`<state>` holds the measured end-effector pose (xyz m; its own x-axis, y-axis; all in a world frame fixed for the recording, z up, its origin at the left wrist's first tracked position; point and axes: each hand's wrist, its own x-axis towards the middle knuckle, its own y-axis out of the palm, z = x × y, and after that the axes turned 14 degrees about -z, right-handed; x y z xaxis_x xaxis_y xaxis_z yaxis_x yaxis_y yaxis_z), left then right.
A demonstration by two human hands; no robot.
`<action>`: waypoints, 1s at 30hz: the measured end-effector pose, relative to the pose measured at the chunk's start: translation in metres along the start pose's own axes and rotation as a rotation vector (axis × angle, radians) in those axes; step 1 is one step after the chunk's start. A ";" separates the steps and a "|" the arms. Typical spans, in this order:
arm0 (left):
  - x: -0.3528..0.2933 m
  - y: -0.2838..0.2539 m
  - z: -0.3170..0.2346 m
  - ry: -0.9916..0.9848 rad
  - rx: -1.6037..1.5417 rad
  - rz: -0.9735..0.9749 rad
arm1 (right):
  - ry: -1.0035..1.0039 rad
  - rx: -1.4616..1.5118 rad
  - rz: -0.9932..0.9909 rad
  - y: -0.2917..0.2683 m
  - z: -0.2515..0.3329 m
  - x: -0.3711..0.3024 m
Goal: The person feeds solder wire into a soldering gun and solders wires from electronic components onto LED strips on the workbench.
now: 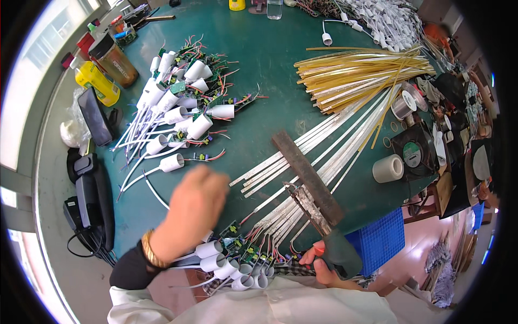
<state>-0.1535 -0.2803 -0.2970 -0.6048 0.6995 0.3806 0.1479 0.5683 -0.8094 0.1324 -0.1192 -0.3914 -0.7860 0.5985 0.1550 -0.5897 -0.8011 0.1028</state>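
Note:
My left hand [195,204], slightly blurred, hovers left of the table's middle with its fingers curled. Whatever is between them, if anything, is hidden. A white cable [156,191] runs in behind it. My right hand [324,268] grips the dark green handle [345,256] of what looks like a soldering iron; its worn metal end [308,206] lies over long thin white strips [324,174]. A dark flat bar [307,178] rests across those strips. At their near ends, red wires lead to small green circuit boards [232,244] and white lamp sockets [212,262], bunched at the table's near edge.
More wired sockets [174,115] lie in a pile at left. Yellow-backed strips [361,75] are heaped at far right, before a mound of white parts [380,21]. A phone [95,116], yellow bottle [97,83], white roll [388,168] and blue crate [380,243] stand around.

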 end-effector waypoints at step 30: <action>-0.004 0.020 0.012 -0.174 -0.293 0.058 | 0.178 0.107 0.165 0.011 0.022 0.010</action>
<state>-0.1578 -0.2766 -0.3204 -0.7098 0.6639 0.2354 0.3889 0.6481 -0.6548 0.1221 -0.1223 -0.3670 -0.8959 0.4443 0.0037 -0.4351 -0.8790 0.1952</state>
